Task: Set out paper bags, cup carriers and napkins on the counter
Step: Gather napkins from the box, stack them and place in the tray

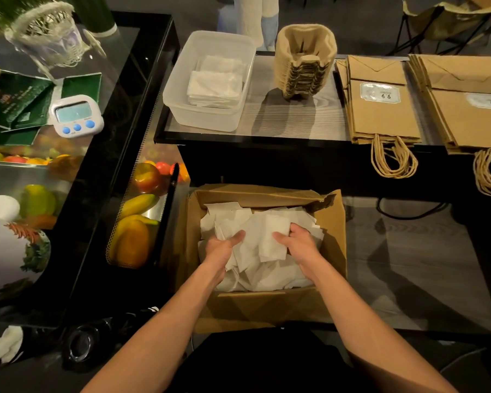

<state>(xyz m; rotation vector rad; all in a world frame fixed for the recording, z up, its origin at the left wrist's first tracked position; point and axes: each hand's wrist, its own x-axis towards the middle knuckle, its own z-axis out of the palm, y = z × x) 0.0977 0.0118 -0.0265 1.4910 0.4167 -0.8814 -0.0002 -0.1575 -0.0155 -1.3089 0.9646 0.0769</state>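
An open cardboard box below the counter holds a loose heap of white napkins. Both hands are down inside it. My left hand rests on the heap with fingers spread. My right hand pinches a folded napkin between thumb and fingers. On the counter, a clear plastic tub holds a stack of napkins. Right of it stands a stack of pulp cup carriers. Two piles of brown paper bags lie flat at the right, handles hanging over the edge.
At the left, a glass display case shows fruit inside. A white digital timer, green cards and a woven glass holder sit on its top. A black cable runs over the lower surface right of the box.
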